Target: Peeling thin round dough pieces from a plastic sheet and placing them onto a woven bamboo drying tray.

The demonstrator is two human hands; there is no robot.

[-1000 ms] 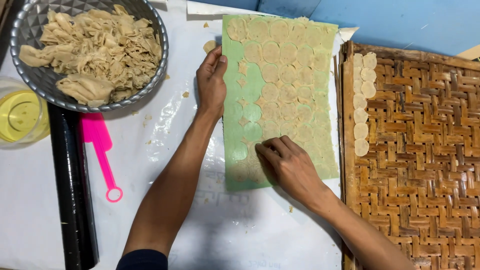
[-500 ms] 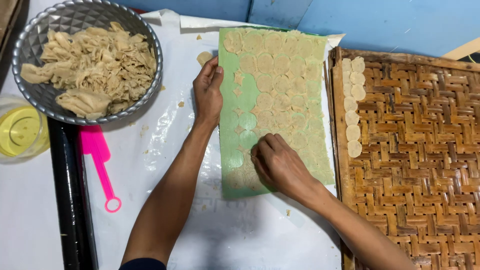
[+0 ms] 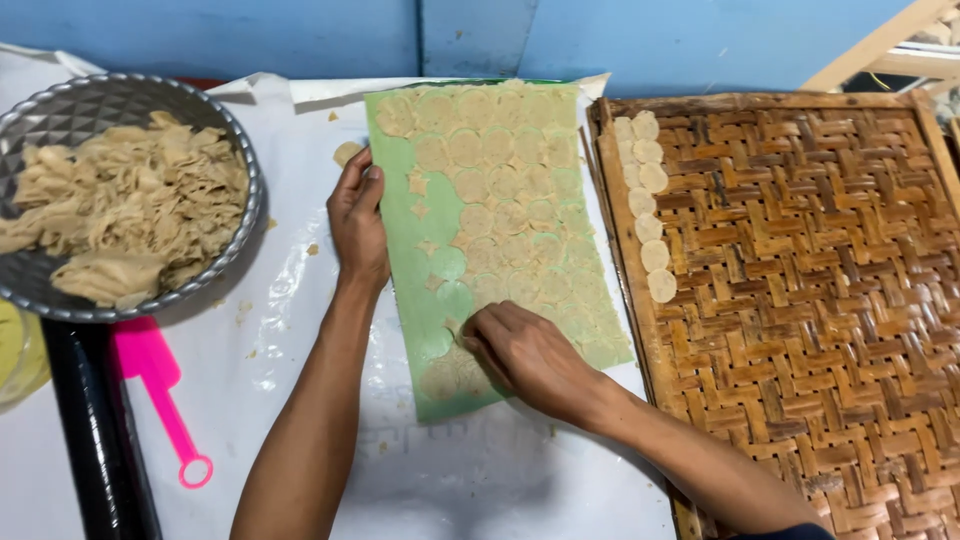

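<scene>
The left hand (image 3: 358, 215) lies flat with fingers together on the left edge of a green mat (image 3: 410, 230), pinning it to the bench. The right hand (image 3: 525, 355) rests on the near end of the mat, fingers curled and pinched low against the dough; whether a disc is between the fingertips cannot be made out.

The mat carries a thin sheet of dough cut into many small dough discs (image 3: 500, 170). Most of them sit in place, filling the far and right-hand part of the mat. Beside and just beyond the right hand the green shows bare in round patches, so a handful appear to have been lifted out. To the right of the right hand, a woven bamboo tray (image 3: 800, 300) holds a single column of seven discs (image 3: 650, 215) along its left edge; the rest of the tray carries nothing. Judging by that, the work is in its early part.

Left of the left hand sits a metal bowl (image 3: 235, 150) heaped with dough scraps (image 3: 120, 210). Nearer the person lie a pink scraper (image 3: 160, 400) and a black rolling pin (image 3: 95, 440). The bench is covered in a white plastic sheet (image 3: 290, 330) speckled with crumbs, and a blue wall (image 3: 300, 35) runs behind it.
</scene>
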